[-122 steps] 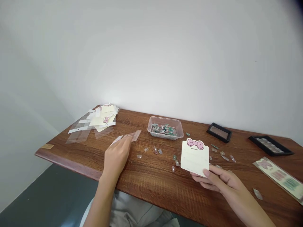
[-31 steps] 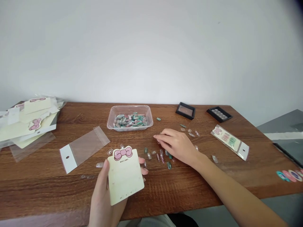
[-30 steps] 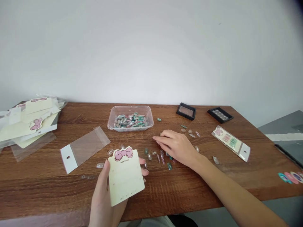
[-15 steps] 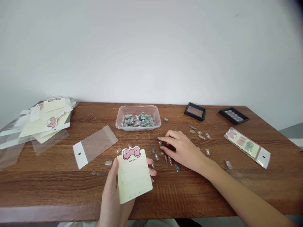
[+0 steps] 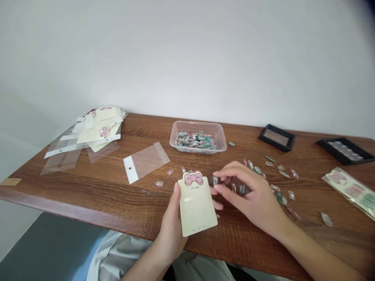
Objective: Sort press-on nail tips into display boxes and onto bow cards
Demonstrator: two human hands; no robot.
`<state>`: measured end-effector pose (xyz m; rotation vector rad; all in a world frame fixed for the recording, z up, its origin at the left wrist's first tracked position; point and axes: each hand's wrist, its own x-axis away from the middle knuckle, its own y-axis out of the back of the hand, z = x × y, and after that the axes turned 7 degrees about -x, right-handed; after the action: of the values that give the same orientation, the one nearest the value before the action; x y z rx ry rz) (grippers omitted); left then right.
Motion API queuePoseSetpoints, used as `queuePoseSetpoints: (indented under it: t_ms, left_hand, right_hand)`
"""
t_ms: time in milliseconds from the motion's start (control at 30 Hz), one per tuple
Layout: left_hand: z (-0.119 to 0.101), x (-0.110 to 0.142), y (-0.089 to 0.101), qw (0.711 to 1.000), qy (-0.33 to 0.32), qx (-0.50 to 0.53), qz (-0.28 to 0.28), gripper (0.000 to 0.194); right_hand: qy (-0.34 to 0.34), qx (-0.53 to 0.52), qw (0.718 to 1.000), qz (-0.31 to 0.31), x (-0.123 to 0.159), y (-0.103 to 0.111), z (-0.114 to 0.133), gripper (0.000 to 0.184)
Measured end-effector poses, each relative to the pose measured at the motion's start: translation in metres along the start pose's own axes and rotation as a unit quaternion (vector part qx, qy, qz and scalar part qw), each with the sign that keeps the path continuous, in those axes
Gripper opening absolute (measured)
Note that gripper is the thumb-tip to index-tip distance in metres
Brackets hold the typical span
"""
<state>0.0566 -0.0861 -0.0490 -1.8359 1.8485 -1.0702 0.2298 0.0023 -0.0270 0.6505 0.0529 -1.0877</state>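
Observation:
My left hand [image 5: 171, 228] grips a cream backing card [image 5: 197, 212] with a pink bow at its top, thumb on the left edge and fingers behind. Between thumb and index finger, my right hand [image 5: 255, 193] pinches a shiny press-on nail [image 5: 215, 180] just right of the card, apart from it. Loose nails [image 5: 278, 196], clear, pink and green, lie scattered under and around the right hand; some are hidden by it. A clear plastic tub [image 5: 198, 151] full of similar nails stands behind the card.
A clear bag with a white header [image 5: 130, 171] lies left of the card. Cards and bags form a pile [image 5: 88, 134] at the far left. Two black frames, one nearer [image 5: 277, 137] and one farther right [image 5: 342, 152], sit behind a packed bag [image 5: 348, 189].
The view has swung left, so things appear farther right. My right hand has picked up a nail from the table and brought it close to the card, still in my left hand.

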Motion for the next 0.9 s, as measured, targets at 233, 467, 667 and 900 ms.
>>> queuePoseSetpoints:
  t_ms: [233, 467, 667, 900]
  left_hand:
    - [0.007, 0.0, 0.009, 0.999, -0.038, -0.008, -0.015, 0.059]
    - [0.007, 0.002, 0.008, 0.998, -0.043, -0.042, 0.023, 0.057]
    - [0.008, 0.002, 0.009, 0.998, -0.032, -0.032, 0.034, 0.055]
    - [0.011, 0.001, 0.008, 0.999, -0.031, -0.036, -0.004, 0.056]
  right_hand:
    - [0.014, -0.119, 0.992, 0.045, 0.009, -0.037, 0.028, 0.015]
    - [0.022, -0.09, 0.994, 0.051, 0.008, -0.038, 0.026, 0.014]
    - [0.018, -0.066, 0.996, 0.054, 0.011, -0.039, 0.024, 0.013]
    - [0.014, -0.059, 0.996, 0.067, 0.009, -0.04, 0.024, 0.01]
